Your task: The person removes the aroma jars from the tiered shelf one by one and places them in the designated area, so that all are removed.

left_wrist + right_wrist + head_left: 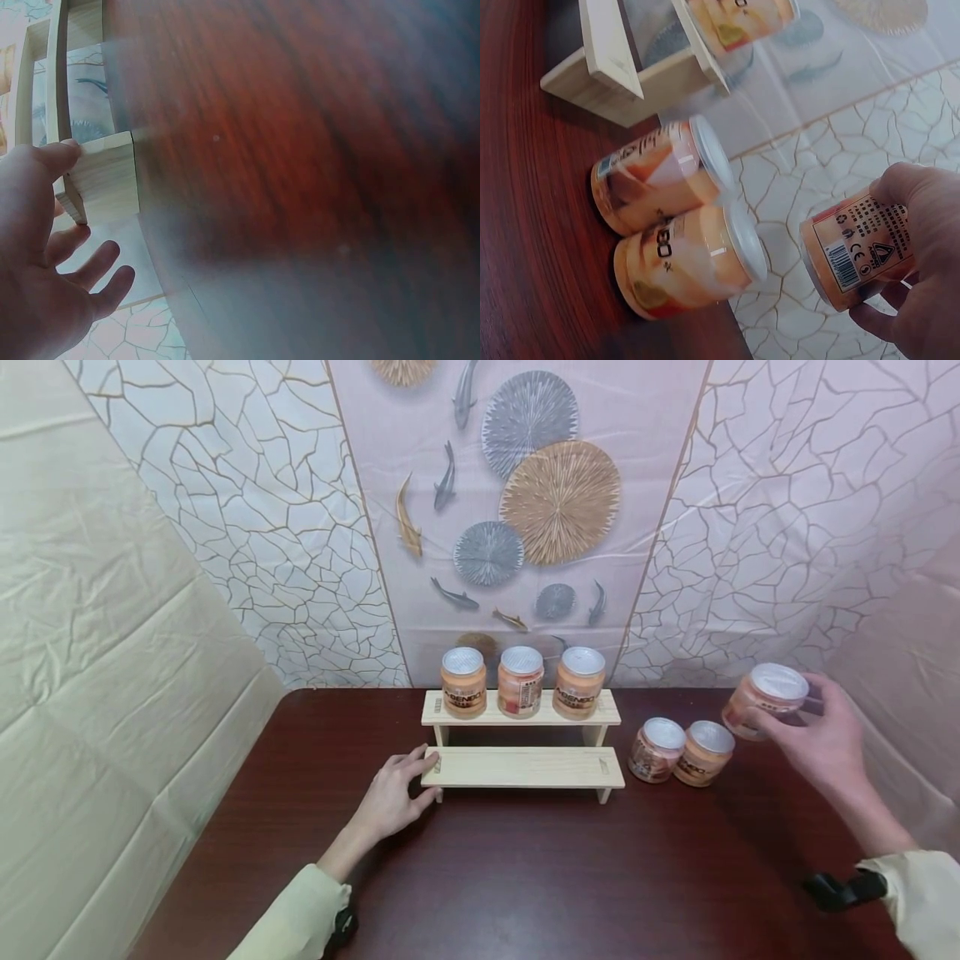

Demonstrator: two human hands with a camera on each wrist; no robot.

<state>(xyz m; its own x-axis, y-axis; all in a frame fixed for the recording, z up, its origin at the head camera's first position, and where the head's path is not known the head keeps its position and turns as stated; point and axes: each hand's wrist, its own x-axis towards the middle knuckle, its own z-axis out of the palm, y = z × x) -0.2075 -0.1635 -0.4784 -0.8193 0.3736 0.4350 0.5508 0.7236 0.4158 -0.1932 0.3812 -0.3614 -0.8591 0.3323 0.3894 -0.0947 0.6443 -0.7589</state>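
Note:
At the left end of a two-step wooden rack (522, 767), my left hand (390, 793) pinches the lower shelf; in the left wrist view the thumb and index finger meet the board's end (71, 199). My right hand (828, 747) holds a peach-coloured jar (761, 702) with a silver lid, raised off the table at the far right. In the right wrist view, this jar's label (855, 244) shows a barcode and printed text. Two similar jars, one (656, 752) beside another (703, 755), stand close together between the rack and my right hand.
On the upper shelf sit three more silver-lidded jars: a left one (464, 685), a middle one (521, 685) and a right one (578, 685). Behind the dark wooden table (517, 877) hangs a patterned cloth (487, 602). Pale fabric walls (112, 677) flank both sides.

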